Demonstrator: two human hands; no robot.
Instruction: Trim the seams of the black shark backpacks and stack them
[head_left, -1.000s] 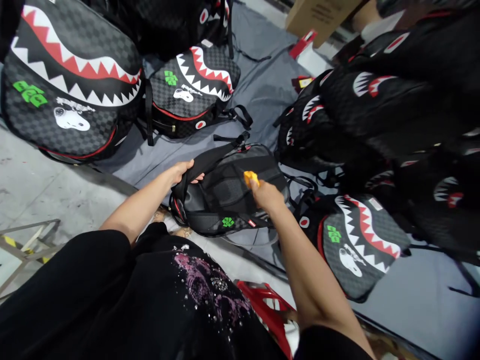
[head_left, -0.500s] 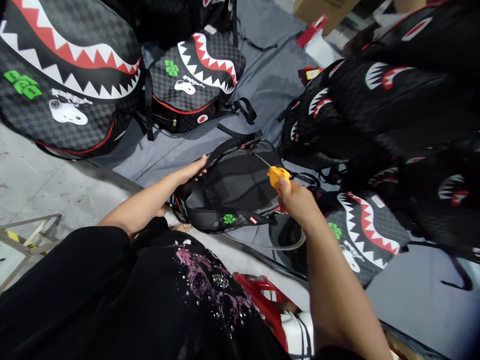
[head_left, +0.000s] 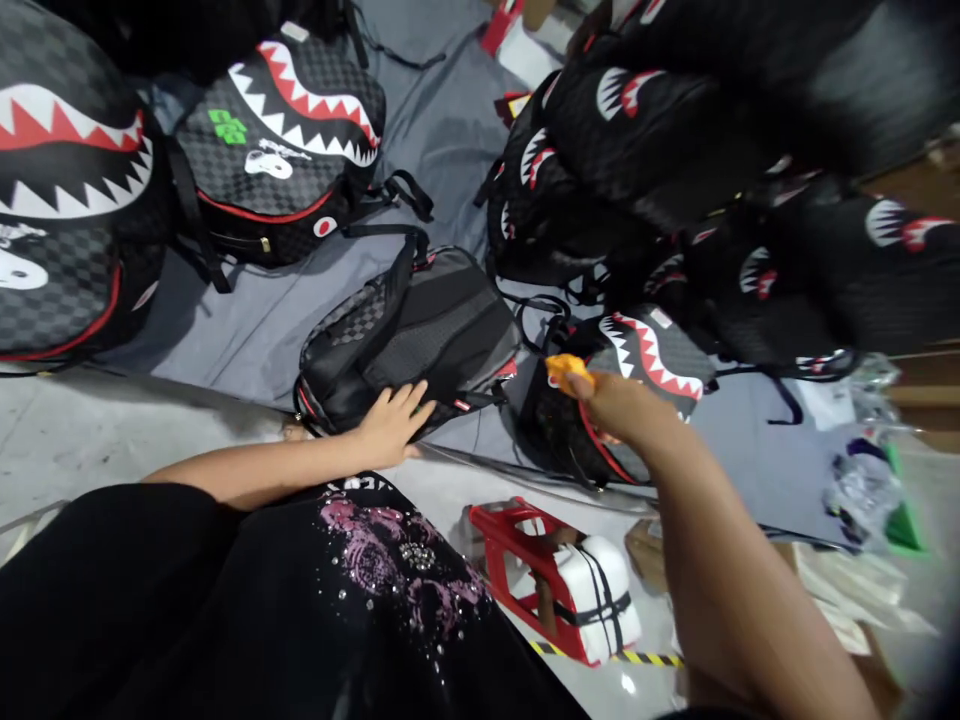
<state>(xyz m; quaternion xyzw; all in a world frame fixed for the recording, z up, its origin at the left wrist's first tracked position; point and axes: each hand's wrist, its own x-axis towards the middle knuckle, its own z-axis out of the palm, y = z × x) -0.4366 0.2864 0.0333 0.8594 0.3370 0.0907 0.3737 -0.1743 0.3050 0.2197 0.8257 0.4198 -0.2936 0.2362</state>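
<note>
A dark checkered backpack lies on the grey cloth with its padded back and shoulder straps facing up. My left hand rests on its near edge, fingers spread. Over to the right, my right hand grips an orange air blow gun, held apart from that backpack. Motion blurs the tool, and its thin nozzle cannot be made out now. Beneath and behind this hand is a smaller backpack with a printed shark mouth.
Two shark-mouth backpacks, one at the far left and one nearer the middle, lie on the cloth. Several black backpacks are piled at the right. A red stool with a white, strapped seat stands on the floor close to me.
The view has swung right. My left hand has moved from the backpack's left side to its near edge. My right hand has drawn the air blow gun rightward, away from the back panel.
</note>
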